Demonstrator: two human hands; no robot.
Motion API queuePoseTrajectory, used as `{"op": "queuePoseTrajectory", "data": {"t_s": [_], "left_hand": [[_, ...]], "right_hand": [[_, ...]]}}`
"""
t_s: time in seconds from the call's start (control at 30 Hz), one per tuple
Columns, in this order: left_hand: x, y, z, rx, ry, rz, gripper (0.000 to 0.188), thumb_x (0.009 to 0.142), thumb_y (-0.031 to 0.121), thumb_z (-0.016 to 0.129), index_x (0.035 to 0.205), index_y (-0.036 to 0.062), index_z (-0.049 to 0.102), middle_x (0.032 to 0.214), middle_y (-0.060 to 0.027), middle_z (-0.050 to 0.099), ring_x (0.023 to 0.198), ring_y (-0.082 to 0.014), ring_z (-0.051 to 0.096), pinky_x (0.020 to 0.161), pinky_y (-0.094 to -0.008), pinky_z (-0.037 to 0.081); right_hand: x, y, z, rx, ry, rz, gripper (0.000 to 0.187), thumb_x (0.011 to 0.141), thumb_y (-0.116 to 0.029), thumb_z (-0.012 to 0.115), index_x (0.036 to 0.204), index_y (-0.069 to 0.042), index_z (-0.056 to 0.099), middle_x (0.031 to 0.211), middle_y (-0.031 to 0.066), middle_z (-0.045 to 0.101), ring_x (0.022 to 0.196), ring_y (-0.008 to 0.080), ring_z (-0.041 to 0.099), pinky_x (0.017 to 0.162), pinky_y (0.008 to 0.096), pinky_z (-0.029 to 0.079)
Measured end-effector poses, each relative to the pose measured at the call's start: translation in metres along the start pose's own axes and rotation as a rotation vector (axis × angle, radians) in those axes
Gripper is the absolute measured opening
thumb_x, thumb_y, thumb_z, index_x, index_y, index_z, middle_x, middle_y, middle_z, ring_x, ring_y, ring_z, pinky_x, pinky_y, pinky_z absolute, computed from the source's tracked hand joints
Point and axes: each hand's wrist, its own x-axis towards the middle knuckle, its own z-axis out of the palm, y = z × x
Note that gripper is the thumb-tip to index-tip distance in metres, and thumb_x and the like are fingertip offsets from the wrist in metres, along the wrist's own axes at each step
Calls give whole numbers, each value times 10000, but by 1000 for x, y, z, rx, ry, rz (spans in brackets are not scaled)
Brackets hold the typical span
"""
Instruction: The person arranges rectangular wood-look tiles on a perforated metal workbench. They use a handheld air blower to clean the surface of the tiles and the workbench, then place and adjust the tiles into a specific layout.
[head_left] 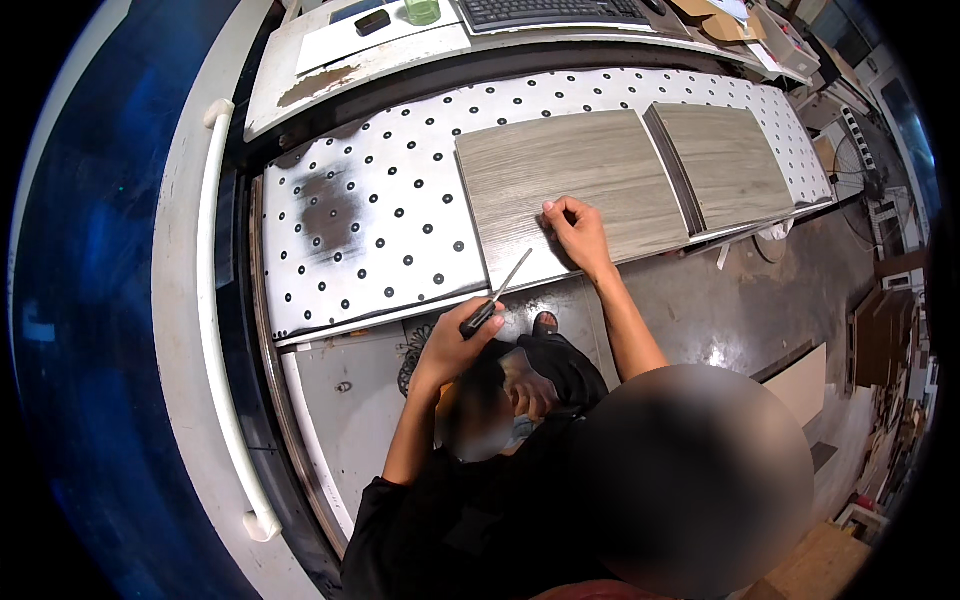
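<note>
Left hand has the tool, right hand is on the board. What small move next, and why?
Probably bring the tool in the left hand up to the near edge of the wood-grain board; its tip already points there, and the right hand presses the board down.

Head-worn fisheye, steeply downward over worktable [400,200]

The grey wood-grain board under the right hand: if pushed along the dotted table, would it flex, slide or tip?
The board lies flat with straight edges, so it is probably stiff. It looks thin and broad, unlikely to tip. On the smooth dotted table it would likely slide easily; the right hand rests on its near edge.
</note>
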Motion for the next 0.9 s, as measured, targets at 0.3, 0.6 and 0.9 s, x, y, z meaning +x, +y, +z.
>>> {"op": "queuePoseTrajectory", "data": {"t_s": [0.3,0.6,0.9], "left_hand": [[21,30,3,101,60,79,321,968,265,650,1127,-14,640,800,-87,629,723,-137,540,697,-300,453],[52,50,22,146,98,103,380,998,302,642,1196,-23,640,837,-95,644,779,-129,562,745,-280,467],[41,31,17,124,-13,167,420,997,332,642,1245,-7,631,893,-81,669,832,-131,601,795,-281,489]], "right_hand": [[-2,-10,-6,64,-24,150,238,1014,-230,638,932,-8,654,712,6,630,592,51,554,545,227,449],[5,19,-6,429,352,-42,198,1066,-184,535,1068,-1,612,827,29,617,701,80,572,641,232,500],[5,19,-5,453,389,-128,264,1082,-198,502,993,15,630,872,49,639,767,94,584,715,236,503]]}}
